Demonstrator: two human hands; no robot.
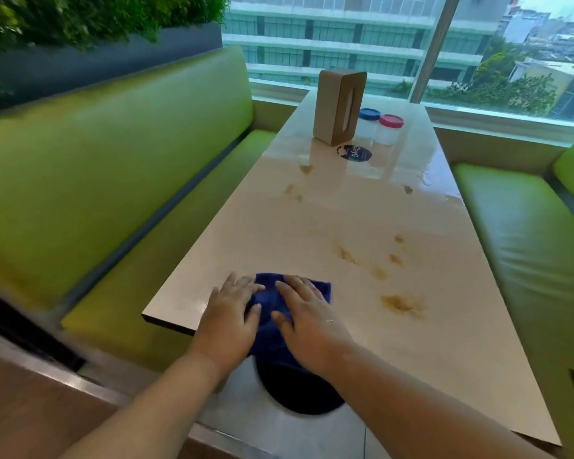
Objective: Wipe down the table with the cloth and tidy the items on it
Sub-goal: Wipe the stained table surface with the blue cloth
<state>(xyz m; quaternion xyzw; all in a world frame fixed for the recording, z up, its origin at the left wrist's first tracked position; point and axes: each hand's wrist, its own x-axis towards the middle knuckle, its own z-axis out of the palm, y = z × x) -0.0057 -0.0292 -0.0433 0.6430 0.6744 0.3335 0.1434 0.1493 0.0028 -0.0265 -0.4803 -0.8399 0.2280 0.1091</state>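
Now the left hand [232,313] and the right hand [309,319] both lie flat on the blue cloth [268,336], fingers straight and slightly spread, pressing it and not curled round it. The cloth sits at the near left corner of the table [345,210], under both palms, and drapes over the near edge. Brown smears [401,304] lie near the right edge. A tissue box [337,106] and two jars [391,129] stand at the far end.

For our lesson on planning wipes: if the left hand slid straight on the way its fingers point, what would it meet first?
The left hand would cross bare table, then probably the small brown stains halfway along; the tissue box stands further on. The angle is uncertain.
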